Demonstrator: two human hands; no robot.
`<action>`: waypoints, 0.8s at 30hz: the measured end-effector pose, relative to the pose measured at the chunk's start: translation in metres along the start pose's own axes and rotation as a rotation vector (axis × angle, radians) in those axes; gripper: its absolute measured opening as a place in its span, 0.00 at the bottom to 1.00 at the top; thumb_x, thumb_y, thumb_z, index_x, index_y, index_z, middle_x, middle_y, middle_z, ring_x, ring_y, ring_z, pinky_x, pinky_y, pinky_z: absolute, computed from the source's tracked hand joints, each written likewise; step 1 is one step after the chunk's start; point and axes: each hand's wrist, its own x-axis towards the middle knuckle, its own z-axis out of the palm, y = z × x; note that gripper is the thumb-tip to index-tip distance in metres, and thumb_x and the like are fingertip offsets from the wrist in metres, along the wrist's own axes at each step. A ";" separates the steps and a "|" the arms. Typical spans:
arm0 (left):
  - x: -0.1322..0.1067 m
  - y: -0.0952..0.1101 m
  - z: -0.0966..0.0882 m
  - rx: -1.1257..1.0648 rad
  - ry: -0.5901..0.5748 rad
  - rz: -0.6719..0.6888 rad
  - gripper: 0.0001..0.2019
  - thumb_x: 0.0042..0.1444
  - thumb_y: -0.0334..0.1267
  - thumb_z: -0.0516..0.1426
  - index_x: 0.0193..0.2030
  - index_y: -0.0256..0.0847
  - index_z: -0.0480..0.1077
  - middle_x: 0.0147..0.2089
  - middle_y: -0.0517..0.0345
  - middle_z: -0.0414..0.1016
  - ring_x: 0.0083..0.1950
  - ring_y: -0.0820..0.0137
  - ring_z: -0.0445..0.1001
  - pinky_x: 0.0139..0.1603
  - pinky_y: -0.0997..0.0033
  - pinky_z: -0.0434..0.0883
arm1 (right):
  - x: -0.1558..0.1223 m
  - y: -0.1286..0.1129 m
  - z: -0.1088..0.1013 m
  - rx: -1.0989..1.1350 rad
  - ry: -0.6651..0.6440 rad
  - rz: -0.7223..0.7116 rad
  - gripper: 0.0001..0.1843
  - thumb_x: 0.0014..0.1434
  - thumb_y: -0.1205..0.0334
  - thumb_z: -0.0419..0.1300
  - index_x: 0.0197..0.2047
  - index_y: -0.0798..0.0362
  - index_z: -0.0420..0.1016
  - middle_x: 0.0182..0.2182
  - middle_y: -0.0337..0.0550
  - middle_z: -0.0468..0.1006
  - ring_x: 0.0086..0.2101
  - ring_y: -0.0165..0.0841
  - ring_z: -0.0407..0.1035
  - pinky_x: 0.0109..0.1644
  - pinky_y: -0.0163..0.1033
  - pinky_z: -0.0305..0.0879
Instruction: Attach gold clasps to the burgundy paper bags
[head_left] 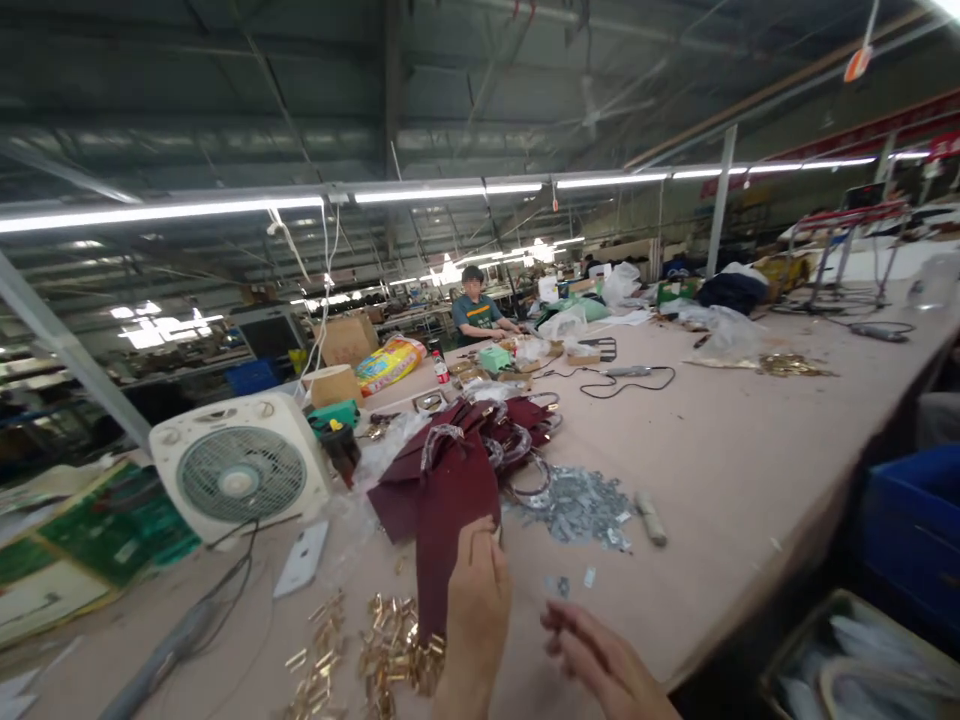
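Note:
My left hand [480,590] is at the right edge of a long maroon bag panel [457,500], its fingers bent and close together over that edge. My right hand [600,660] is to its right, above the table, fingers apart and holding nothing. More maroon pieces with plastic-wrapped ring handles [531,474] are heaped behind the panel. Many small gold metal pieces [390,640] lie left of my left hand. Flat silver metal plates [577,508] are spread beyond my right hand, a few lying loose nearer to it.
A box fan [238,465] and a white phone [301,560] are on the left, with a corded grey tool [161,660]. A pale roll [650,518] lies right of the plates. Blue crate [911,540] stands beyond the table's right edge. Another person [478,310] sits across the table.

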 end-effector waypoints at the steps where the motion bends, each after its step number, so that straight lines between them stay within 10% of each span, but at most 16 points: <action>1: -0.009 0.007 0.003 -0.001 0.006 0.004 0.16 0.73 0.38 0.44 0.54 0.44 0.71 0.54 0.43 0.76 0.56 0.59 0.79 0.57 0.58 0.79 | 0.016 -0.002 0.001 0.158 -0.004 -0.007 0.35 0.61 0.30 0.59 0.61 0.42 0.79 0.58 0.53 0.79 0.56 0.54 0.75 0.62 0.61 0.70; 7: -0.056 0.034 0.019 0.100 0.016 0.118 0.14 0.72 0.32 0.46 0.57 0.40 0.69 0.56 0.43 0.77 0.59 0.62 0.79 0.59 0.62 0.80 | 0.074 -0.020 0.013 0.755 -0.159 0.187 0.43 0.54 0.25 0.63 0.60 0.49 0.78 0.61 0.53 0.77 0.59 0.47 0.73 0.64 0.51 0.67; 16: -0.096 0.064 0.023 0.060 -0.140 0.246 0.11 0.70 0.31 0.48 0.51 0.40 0.70 0.53 0.47 0.80 0.53 0.64 0.82 0.44 0.72 0.83 | 0.086 -0.014 0.013 0.677 -0.184 0.186 0.25 0.42 0.60 0.77 0.45 0.54 0.82 0.40 0.46 0.88 0.40 0.45 0.82 0.50 0.47 0.75; 24: -0.131 0.049 0.007 -0.079 -0.004 0.035 0.13 0.68 0.29 0.50 0.54 0.40 0.73 0.53 0.45 0.79 0.56 0.64 0.79 0.58 0.63 0.78 | 0.059 0.041 -0.082 0.731 0.240 0.228 0.35 0.45 0.56 0.78 0.57 0.50 0.80 0.42 0.44 0.88 0.41 0.48 0.84 0.54 0.54 0.79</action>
